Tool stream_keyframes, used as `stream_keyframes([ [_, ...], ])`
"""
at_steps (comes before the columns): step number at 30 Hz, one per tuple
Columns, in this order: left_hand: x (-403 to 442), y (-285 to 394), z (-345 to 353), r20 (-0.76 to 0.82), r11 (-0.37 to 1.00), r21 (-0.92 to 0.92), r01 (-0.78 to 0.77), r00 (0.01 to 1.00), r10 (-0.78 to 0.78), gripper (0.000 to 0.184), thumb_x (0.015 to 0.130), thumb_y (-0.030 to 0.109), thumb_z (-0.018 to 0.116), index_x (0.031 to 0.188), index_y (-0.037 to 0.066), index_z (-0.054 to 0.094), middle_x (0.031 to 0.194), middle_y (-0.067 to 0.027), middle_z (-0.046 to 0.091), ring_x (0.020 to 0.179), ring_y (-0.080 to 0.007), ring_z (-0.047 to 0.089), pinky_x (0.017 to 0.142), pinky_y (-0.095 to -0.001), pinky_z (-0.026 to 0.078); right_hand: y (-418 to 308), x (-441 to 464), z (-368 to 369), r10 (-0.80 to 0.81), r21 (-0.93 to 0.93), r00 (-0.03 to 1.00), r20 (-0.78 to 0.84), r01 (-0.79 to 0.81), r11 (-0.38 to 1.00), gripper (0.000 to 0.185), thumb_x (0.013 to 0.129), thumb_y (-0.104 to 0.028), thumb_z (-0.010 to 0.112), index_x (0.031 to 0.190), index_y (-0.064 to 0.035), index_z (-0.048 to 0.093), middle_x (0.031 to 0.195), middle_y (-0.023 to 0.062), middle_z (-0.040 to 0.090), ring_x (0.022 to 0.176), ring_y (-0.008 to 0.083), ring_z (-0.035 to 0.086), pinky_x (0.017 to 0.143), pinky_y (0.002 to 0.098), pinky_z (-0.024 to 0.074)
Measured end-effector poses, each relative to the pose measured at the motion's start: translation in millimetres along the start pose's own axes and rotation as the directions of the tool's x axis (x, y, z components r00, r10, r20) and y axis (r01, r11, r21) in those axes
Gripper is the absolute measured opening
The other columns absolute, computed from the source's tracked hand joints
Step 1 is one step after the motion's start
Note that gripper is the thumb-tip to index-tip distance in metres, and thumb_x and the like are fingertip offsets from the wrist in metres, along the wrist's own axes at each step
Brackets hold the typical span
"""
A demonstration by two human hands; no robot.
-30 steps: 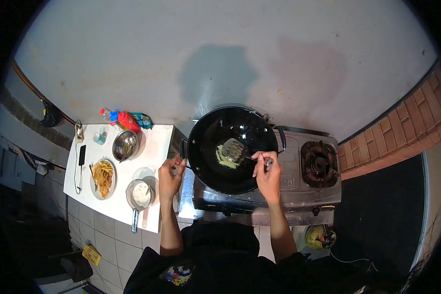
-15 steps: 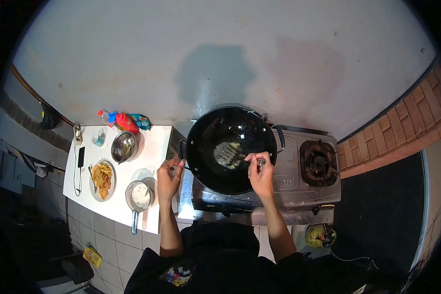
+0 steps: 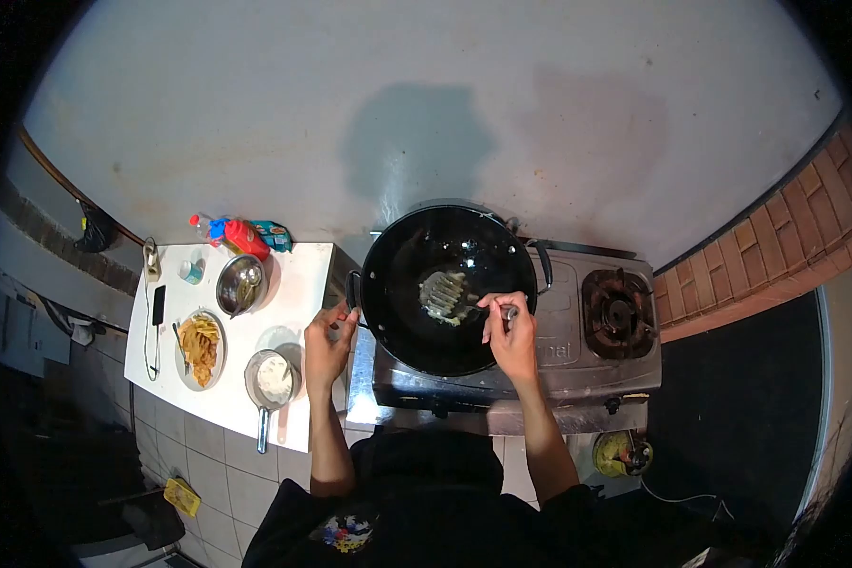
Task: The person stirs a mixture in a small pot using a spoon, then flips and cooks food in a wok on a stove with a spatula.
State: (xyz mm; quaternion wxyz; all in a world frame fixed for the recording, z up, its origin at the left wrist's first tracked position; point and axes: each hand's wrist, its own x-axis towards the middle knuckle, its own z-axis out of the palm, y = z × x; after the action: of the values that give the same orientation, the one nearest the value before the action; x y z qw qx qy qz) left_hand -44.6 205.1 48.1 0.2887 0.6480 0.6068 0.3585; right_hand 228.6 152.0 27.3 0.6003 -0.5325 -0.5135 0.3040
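A black wok (image 3: pixel 398 331) sits over the left part of the stove. My left hand (image 3: pixel 327 348) is closed at the wok's left loop handle (image 3: pixel 353 289), its fingertips on the lower end of it. In my right hand (image 3: pixel 513 343), over the wok's right side, is the handle of a slotted spatula (image 3: pixel 442 295). The spatula's wide slotted head is low in the wok, with pale food pieces around and under it, too small to make out. Part of its handle is hidden by my fingers.
On the white table (image 3: pixel 246 402) at left are a plate (image 3: pixel 220 364) of fries and fried food, a steel bowl (image 3: pixel 241 284), a handled pan (image 3: pixel 272 379) of white mixture, a phone (image 3: pixel 158 305), a cup and a red bottle (image 3: pixel 244 237). A bare burner (image 3: pixel 618 315) is at right.
The spatula head has shifted slightly right and up in the wok, and my right hand has moved a little right with it. My left hand stays at the wok handle.
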Motion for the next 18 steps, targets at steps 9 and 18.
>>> stream_keyframes([
  [9,-0.9,2.2,-1.3,-0.001,1.000,0.015,-0.020,1.000,0.020,0.033,0.089,0.024,0.068,0.111,0.000,0.068,0.081,-0.0166,0.063,0.075,-0.0234,0.061,0.072,-0.0359,0.048,9.5,6.3,-2.8,-0.008,-0.004,0.998,-0.068,0.008,1.000,0.008,0.096,0.000,0.050,0.097,-0.0007,0.042,0.087,0.0104,0.065,0.049,0.0067,0.052,0.041,0.0221,0.0416],
  [18,-1.7,-3.0,0.2,0.006,0.999,0.037,-0.028,1.000,0.028,0.035,0.088,0.024,0.068,0.114,0.001,0.067,0.078,-0.0146,0.061,0.072,-0.0219,0.059,0.070,-0.0352,0.048,16.7,1.8,-2.3,0.064,0.032,0.992,-0.111,-0.061,0.998,0.010,0.098,-0.005,0.050,0.094,-0.0015,0.041,0.084,0.0077,0.064,0.048,0.0066,0.052,0.040,0.0227,0.0401],
])
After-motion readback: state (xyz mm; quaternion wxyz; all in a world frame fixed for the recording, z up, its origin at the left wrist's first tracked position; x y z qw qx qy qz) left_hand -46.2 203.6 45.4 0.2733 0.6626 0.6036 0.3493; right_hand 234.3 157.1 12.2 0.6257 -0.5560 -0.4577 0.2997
